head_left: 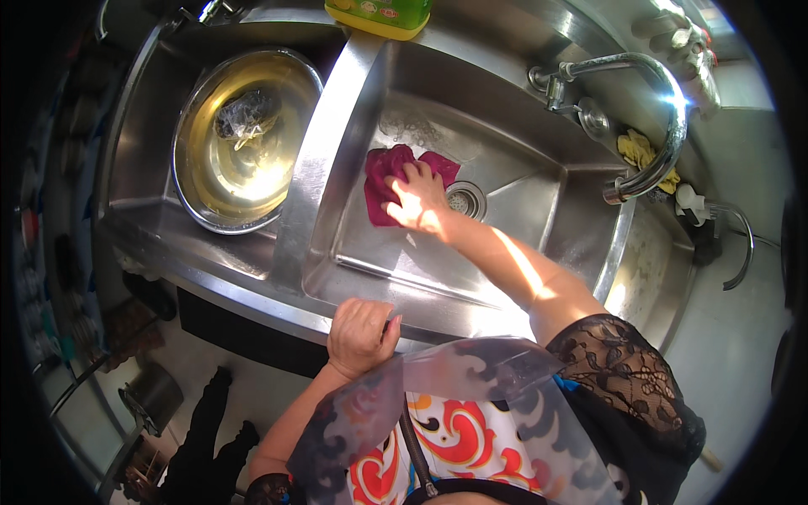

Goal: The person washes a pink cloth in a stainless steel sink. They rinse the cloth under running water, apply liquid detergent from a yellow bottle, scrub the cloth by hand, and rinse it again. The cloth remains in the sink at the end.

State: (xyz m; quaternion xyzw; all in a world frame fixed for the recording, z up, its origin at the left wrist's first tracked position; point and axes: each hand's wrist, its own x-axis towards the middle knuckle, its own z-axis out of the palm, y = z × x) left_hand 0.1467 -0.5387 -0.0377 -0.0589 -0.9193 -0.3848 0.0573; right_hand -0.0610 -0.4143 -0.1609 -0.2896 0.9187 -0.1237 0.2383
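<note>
My right hand presses a crumpled magenta cloth against the floor of a stainless steel sink basin, its fingers spread over the fabric. Just right of the cloth is the round drain strainer, partly hidden by my wrist. My left hand rests curled over the front rim of the sink, the thumb towards the basin. A clear plastic apron covers my front.
A round metal bowl of yellowish liquid stands in the left basin, with a crumpled plastic bag in it. A chrome faucet arches over the right side. Behind stands a green and yellow container. A yellow cloth lies back right.
</note>
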